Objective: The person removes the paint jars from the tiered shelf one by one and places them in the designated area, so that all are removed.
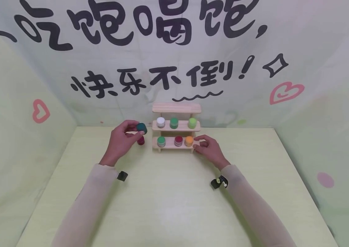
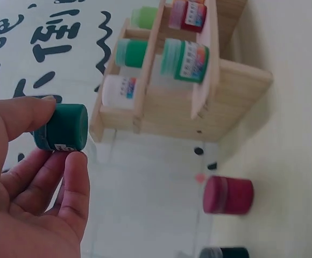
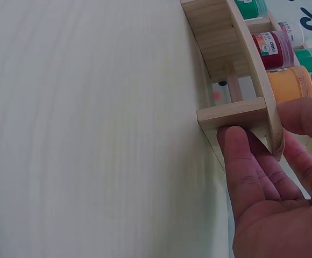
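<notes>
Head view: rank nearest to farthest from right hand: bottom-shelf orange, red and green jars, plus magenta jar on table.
1. Orange jar: right end of bottom shelf, beside right hand.
2. Red jar: just left of orange.
3. Green jar: bottom shelf's left end.
4. Magenta jar: on the table, left of rack.

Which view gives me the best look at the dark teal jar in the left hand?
The left wrist view: the dark teal jar, pinched in the left hand, appears large there, with a bit of its label showing. The head view shows it small and partly covered by the hand; the right wrist view doesn't show it.
</notes>
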`<state>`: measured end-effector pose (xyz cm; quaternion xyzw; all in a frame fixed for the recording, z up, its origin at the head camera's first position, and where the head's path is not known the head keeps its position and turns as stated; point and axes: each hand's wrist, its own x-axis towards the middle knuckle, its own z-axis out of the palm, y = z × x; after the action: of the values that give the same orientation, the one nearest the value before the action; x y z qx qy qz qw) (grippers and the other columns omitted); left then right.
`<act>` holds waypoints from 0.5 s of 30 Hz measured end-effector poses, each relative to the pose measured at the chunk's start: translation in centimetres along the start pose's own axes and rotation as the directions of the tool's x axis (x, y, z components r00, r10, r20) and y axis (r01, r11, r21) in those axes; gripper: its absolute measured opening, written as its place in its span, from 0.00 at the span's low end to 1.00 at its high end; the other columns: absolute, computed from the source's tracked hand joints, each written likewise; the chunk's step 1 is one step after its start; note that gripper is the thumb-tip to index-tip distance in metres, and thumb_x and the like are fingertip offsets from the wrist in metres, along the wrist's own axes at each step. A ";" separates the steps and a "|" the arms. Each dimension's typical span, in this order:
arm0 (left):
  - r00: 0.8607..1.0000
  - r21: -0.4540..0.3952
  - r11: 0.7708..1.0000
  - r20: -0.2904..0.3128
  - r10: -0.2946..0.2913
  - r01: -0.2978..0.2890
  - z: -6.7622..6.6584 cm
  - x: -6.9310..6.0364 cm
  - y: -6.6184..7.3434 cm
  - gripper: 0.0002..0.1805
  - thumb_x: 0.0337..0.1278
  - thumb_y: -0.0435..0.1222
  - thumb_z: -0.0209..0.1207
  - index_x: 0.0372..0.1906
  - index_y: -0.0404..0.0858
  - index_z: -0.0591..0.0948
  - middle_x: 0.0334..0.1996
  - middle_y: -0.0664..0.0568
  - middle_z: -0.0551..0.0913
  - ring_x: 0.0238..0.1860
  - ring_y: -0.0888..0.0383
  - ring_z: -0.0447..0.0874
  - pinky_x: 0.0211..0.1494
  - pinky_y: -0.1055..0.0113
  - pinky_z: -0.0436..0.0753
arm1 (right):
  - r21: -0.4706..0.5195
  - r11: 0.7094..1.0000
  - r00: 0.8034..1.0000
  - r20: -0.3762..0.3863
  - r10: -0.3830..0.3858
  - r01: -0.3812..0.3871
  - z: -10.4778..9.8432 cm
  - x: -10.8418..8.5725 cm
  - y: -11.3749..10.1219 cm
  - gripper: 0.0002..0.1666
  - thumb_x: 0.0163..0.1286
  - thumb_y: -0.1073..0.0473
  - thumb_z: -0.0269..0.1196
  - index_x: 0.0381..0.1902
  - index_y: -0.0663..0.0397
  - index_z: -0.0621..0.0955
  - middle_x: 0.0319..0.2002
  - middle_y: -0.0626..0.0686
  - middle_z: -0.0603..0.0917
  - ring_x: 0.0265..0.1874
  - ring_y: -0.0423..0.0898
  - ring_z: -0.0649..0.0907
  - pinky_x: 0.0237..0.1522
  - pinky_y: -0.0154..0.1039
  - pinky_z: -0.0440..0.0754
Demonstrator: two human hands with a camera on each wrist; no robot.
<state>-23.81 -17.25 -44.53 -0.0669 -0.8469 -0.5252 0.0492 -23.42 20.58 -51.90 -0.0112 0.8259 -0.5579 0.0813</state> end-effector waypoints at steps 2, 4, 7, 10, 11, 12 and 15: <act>1.000 0.000 1.000 -0.010 -0.011 0.011 -0.5 -0.1 -0.8 0.27 0.64 0.50 0.73 0.63 0.43 0.81 0.54 0.49 0.87 0.57 0.50 0.86 0.51 0.79 0.84 | 0.007 1.000 1.000 0.001 0.003 -0.003 0.0 0.0 0.0 0.21 0.73 0.54 0.71 0.61 0.49 0.83 0.37 0.64 0.91 0.37 0.50 0.91 0.34 0.30 0.80; 0.999 -0.005 1.000 -0.021 -0.024 0.024 -0.8 -0.2 -1.7 0.27 0.64 0.49 0.72 0.63 0.43 0.81 0.55 0.47 0.87 0.57 0.49 0.86 0.50 0.79 0.85 | 0.013 1.000 1.000 -0.003 0.007 -0.007 0.1 0.0 0.0 0.21 0.73 0.54 0.71 0.60 0.49 0.83 0.37 0.63 0.91 0.37 0.50 0.91 0.34 0.30 0.81; 0.998 -0.015 0.999 -0.034 -0.050 0.049 -1.3 -0.3 -3.0 0.27 0.66 0.49 0.71 0.64 0.42 0.80 0.57 0.46 0.86 0.59 0.51 0.86 0.52 0.79 0.85 | 0.022 1.000 1.000 -0.010 0.015 -0.014 0.1 0.0 0.0 0.20 0.72 0.54 0.71 0.60 0.48 0.83 0.36 0.64 0.91 0.37 0.50 0.91 0.34 0.30 0.82; 0.995 -0.017 0.996 -0.048 -0.083 0.083 -1.8 -0.5 -4.2 0.26 0.66 0.49 0.71 0.64 0.42 0.80 0.58 0.46 0.86 0.61 0.51 0.85 0.53 0.79 0.84 | 0.024 1.000 1.000 -0.010 0.019 -0.019 0.1 0.0 -0.1 0.20 0.73 0.55 0.71 0.60 0.49 0.83 0.37 0.64 0.91 0.38 0.50 0.91 0.37 0.30 0.83; 0.995 -0.013 0.996 -0.051 -0.090 0.090 -2.1 -0.5 -4.6 0.27 0.66 0.49 0.71 0.63 0.42 0.80 0.58 0.46 0.86 0.62 0.51 0.84 0.54 0.80 0.83 | 0.023 1.000 1.000 -0.009 0.020 -0.020 0.1 0.0 -0.1 0.20 0.73 0.55 0.71 0.60 0.49 0.83 0.38 0.63 0.91 0.39 0.50 0.91 0.38 0.31 0.84; 0.993 -0.009 0.995 -0.055 -0.102 0.102 -2.3 -0.6 -5.0 0.27 0.66 0.49 0.71 0.63 0.42 0.80 0.59 0.46 0.86 0.62 0.50 0.83 0.54 0.80 0.83 | 0.023 0.999 1.000 -0.008 0.022 -0.022 0.1 -0.1 -0.2 0.21 0.73 0.55 0.71 0.61 0.49 0.83 0.39 0.63 0.92 0.40 0.51 0.92 0.38 0.31 0.84; 0.990 -0.002 0.992 -0.067 -0.127 0.128 -2.9 -0.7 -6.1 0.28 0.67 0.50 0.71 0.64 0.41 0.79 0.60 0.45 0.85 0.64 0.49 0.82 0.53 0.81 0.81 | 0.024 0.999 1.000 -0.007 0.030 -0.030 0.2 -0.1 -0.3 0.21 0.73 0.55 0.71 0.61 0.50 0.83 0.40 0.62 0.92 0.42 0.51 0.92 0.40 0.31 0.86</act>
<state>-24.12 -22.57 -48.77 0.0050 -0.8481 -0.5280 0.0439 -23.33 20.33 -51.70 0.0042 0.8194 -0.5666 0.0865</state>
